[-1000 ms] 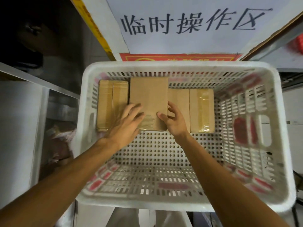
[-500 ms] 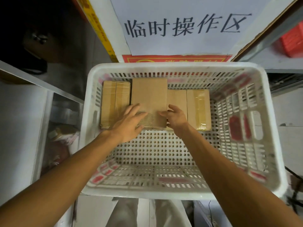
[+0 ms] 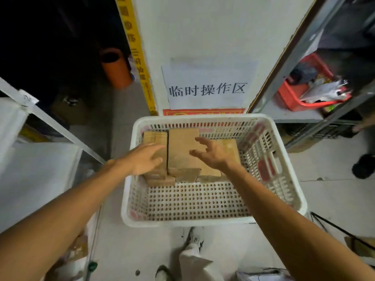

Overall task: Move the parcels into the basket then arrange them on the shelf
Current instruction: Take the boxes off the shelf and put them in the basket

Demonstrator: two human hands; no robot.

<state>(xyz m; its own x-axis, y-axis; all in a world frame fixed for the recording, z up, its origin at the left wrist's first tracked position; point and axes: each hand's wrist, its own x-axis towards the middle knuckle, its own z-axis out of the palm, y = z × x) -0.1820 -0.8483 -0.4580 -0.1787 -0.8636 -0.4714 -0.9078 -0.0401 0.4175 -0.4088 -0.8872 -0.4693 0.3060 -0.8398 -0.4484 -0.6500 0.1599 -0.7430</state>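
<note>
A white perforated plastic basket (image 3: 213,220) stands on the floor below me. Several brown cardboard parcels lie packed against its far wall, the tallest middle parcel (image 3: 181,147) between a left parcel (image 3: 155,136) and a tape-wrapped right one (image 3: 231,146). My left hand (image 3: 145,159) hovers over the left parcel with relaxed fingers, holding nothing. My right hand (image 3: 213,153) hangs above the middle and right parcels, fingers spread and loosely bent, also holding nothing.
A metal shelf (image 3: 40,116) with white panels runs along the left. Another shelf (image 3: 300,116) at the right carries a red basket (image 3: 300,98) of items. A white sign (image 3: 207,88) hangs on the wall behind. An orange tube (image 3: 115,67) stands back left. A person's dark shoe (image 3: 363,165) is at the right.
Both hands have let go of the middle parcel and lifted off it with fingers spread. The view has pulled back and up, so the basket looks smaller and lower.
</note>
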